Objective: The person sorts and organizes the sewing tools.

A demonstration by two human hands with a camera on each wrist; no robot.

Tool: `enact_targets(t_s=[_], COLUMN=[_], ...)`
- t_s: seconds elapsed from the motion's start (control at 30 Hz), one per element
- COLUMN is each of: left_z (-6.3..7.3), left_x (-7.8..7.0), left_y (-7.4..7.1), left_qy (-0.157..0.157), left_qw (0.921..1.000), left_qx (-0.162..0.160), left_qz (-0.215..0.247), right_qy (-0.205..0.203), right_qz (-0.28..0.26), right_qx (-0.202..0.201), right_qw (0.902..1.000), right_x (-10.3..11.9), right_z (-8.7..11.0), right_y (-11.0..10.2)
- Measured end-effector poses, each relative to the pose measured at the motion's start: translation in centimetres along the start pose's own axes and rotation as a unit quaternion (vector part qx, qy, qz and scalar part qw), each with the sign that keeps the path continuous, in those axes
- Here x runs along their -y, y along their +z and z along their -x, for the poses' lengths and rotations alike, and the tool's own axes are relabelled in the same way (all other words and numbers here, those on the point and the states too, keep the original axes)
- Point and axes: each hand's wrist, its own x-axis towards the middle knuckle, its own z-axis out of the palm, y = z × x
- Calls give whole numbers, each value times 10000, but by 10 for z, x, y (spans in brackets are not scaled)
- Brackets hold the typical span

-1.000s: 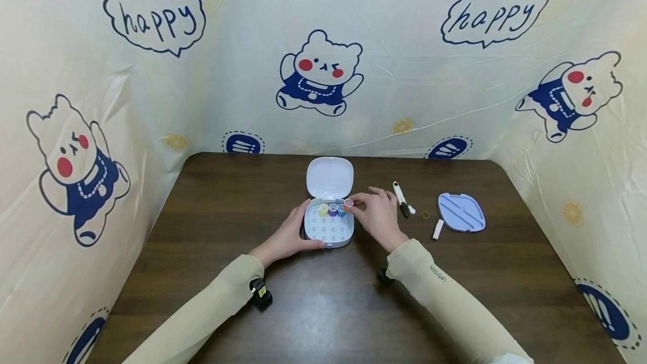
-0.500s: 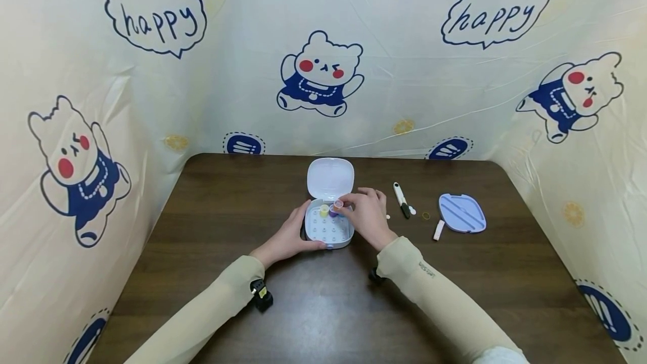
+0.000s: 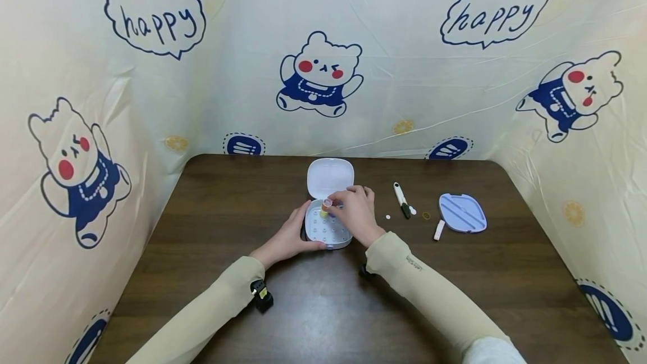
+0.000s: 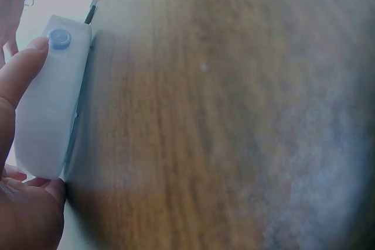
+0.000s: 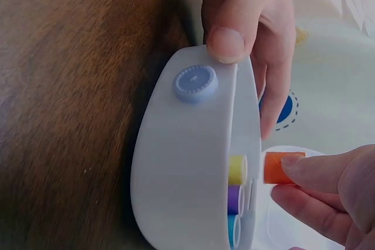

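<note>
left hand (image 3: 290, 235) grips the white box (image 5: 181, 144), thumb on its front wall by the round blue button (image 5: 195, 82); right hand (image 3: 356, 215) pinches the orange cylinder (image 5: 274, 169) between thumb and finger, above the box, apart from its row. keep that left grip snug so the tray can't skate on the wood-grain table (image 3: 227, 201). pinch lightly, hold the cylinder upright, watch its lower end; your fingers could knock the yellow cylinder (image 5: 237, 170), purple cylinder (image 5: 235, 199) or teal cylinder (image 5: 234, 230), standing side by side. box: smooth, plastic-looking, rounded corners, lid (image 3: 331, 177) open behind; floor dotted with small studs (image 3: 331, 231). button rim looks ribbed. cylinders short, pale-ended; paper-wrapped or plastic, can't tell.
</note>
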Motion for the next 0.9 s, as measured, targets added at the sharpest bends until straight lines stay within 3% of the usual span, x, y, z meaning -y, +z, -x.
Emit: enact_targets(t_s=[0.33,0.9], left_z=[0,-1], left_x=[1,1], left_y=[1,0], left_qy=[51,69], left_qw=[10000,10000], left_qx=[-38,-22], left_qz=[33,54], right_qy=[-276,-125], right_qz=[75,495], right_qx=[56,455], right_qw=[9996,9977], right_x=[9,11], right_z=[-8,-17], right_y=[11,20])
